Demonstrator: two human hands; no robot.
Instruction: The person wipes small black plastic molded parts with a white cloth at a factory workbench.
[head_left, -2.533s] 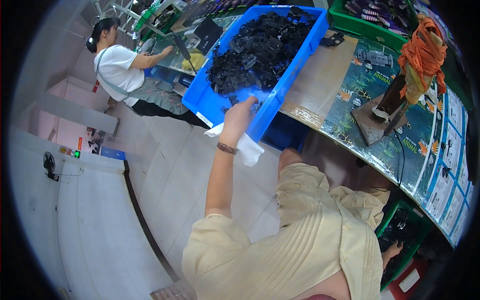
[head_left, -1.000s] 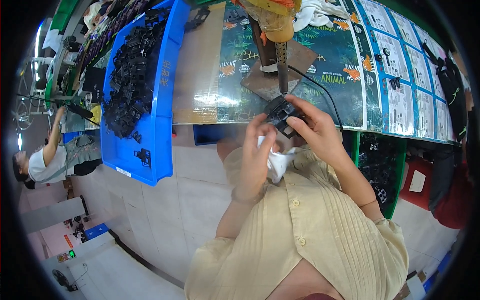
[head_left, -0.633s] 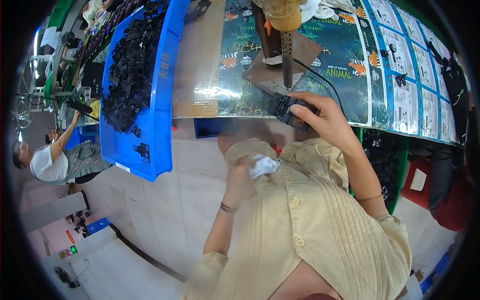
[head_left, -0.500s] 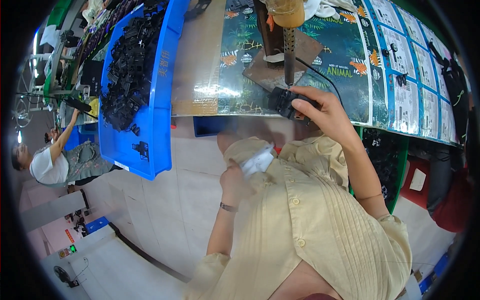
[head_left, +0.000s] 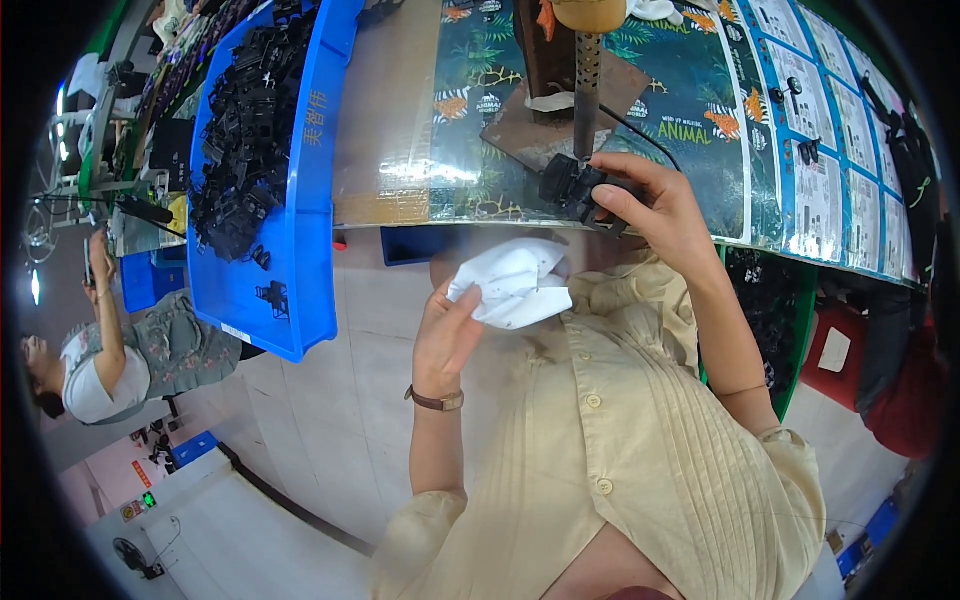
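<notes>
My left hand (head_left: pixel 445 340) pinches a crumpled white cloth (head_left: pixel 512 285) with dark specks, in front of my shirt and below the table edge; it could also be soft paper. Over the front of the table, my right hand (head_left: pixel 662 210) grips a black plastic part (head_left: pixel 566 185) between thumb and fingers. The tip of an upright soldering iron (head_left: pixel 588 75), with a perforated metal sleeve and a tan handle, comes down at the top of this part. Whether the tip touches it I cannot tell.
A blue bin (head_left: pixel 315 200) heaped with black plastic parts stands at the left. The iron's dark stand (head_left: pixel 545 60) rises from a brown plate. Printed sheets (head_left: pixel 810 200) cover the table's right side, with small black parts on them. Another person (head_left: pixel 120 350) works at far left.
My left hand has risen with the white cloth, which now spreads out more fully in view. My right hand stays almost in place with the black part beneath the iron.
</notes>
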